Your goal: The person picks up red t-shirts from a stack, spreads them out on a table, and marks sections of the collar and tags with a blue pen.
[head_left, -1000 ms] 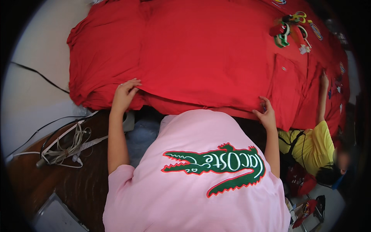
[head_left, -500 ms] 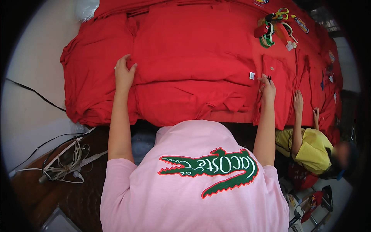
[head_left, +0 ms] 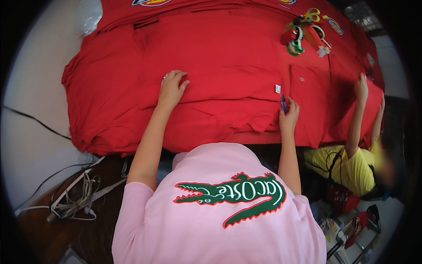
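Observation:
A red garment (head_left: 220, 79) lies spread in folds in front of me, with a small white label (head_left: 278, 89) near its right end. Over its left part rests my left hand (head_left: 172, 89), thumb and fingers apart, with nothing held. My right hand (head_left: 289, 116) is closed on small dark-blue thread snips (head_left: 283, 104), whose tips point away from me, just below the label. To the right of that hand is a folded red garment piece (head_left: 308, 94) with a button-like dot.
Scissors (head_left: 313, 15), tape rolls and other small tools sit in a cluster at the far right. A co-worker in a yellow top (head_left: 351, 169) lifts red cloth (head_left: 373, 103) at the right. Tangled cables (head_left: 79, 189) lie at the lower left. More red garments with badges lie at the back.
My left hand has moved right across the garment. My right hand, with the snips, has shifted left and nearer to me. The co-worker's hands have gone farther out, raising red cloth.

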Demonstrator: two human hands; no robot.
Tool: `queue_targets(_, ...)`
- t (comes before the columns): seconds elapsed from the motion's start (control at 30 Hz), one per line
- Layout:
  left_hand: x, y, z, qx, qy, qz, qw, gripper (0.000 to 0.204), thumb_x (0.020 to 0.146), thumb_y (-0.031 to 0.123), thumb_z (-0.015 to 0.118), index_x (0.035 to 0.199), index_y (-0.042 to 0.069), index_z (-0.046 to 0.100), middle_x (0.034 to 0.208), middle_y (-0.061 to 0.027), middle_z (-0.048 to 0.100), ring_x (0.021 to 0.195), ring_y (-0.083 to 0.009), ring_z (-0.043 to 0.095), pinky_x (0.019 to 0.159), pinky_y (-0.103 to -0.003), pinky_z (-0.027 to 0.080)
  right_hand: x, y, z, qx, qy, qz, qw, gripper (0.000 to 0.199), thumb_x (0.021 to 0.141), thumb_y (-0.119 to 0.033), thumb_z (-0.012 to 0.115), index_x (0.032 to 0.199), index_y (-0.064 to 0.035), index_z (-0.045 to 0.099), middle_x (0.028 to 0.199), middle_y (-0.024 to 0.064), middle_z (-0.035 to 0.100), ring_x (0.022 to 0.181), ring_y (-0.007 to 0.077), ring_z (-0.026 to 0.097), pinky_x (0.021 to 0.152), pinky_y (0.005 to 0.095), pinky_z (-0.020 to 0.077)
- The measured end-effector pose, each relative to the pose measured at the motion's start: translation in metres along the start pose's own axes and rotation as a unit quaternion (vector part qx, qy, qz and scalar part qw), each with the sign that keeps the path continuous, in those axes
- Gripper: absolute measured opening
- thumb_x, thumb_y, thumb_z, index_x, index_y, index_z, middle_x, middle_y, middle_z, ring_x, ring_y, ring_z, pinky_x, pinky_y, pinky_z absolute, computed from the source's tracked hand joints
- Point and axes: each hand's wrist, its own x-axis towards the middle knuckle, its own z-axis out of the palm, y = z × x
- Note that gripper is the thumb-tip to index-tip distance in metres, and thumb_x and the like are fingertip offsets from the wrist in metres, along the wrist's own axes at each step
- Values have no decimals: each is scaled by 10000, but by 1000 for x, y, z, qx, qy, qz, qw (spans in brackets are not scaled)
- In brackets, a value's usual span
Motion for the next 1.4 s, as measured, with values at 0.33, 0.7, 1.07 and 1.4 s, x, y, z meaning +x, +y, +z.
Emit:
queue_targets(0.33, 20, 42, 26, 106, 26, 113, 988, 224, 869, 193, 759, 1032, 67, 672, 1075, -86, 645, 1048, -302, 613, 980, -449, 456, 7, -36, -1, 24, -30, -67, 997, 267, 859, -4, 669, 1124, -37, 677, 1140, 168, 643, 1070, 360, 631, 920, 423, 515)
queue_targets(0.7, -135, 70, -4, -110, -336, 131, 926, 198, 861, 201, 747, 940, 43, 659, 1395, -102, 587, 1181, -321, 598, 1025, -444, 470, 33, -144, 14, 43, -73, -243, 966, 384, 886, -175, 726, 1246, -76, 637, 1301, 145, 625, 1231, 339, 580, 1072, 472, 414)
queue_targets(1.07, -135, 75, -6, -146, -149, -25, 978, 290, 922, 271, 721, 1063, 31, 641, 1179, -128, 619, 1091, -317, 625, 980, -429, 487, 80, -197, 83, -129, -356, -238, 895, 243, 894, -205, 696, 1078, -59, 635, 1234, 160, 651, 1125, 336, 643, 1014, 575, 440)
queue_targets(1.4, -141, 46, 8, -18, -133, -18, 991, 328, 899, 280, 738, 1127, 65, 642, 1173, -141, 594, 1136, -371, 604, 988, -471, 495, 67, -158, 78, -275, -210, -334, 877, 311, 885, -209, 696, 1136, -39, 627, 1137, 189, 688, 1090, 403, 632, 897, 494, 531)
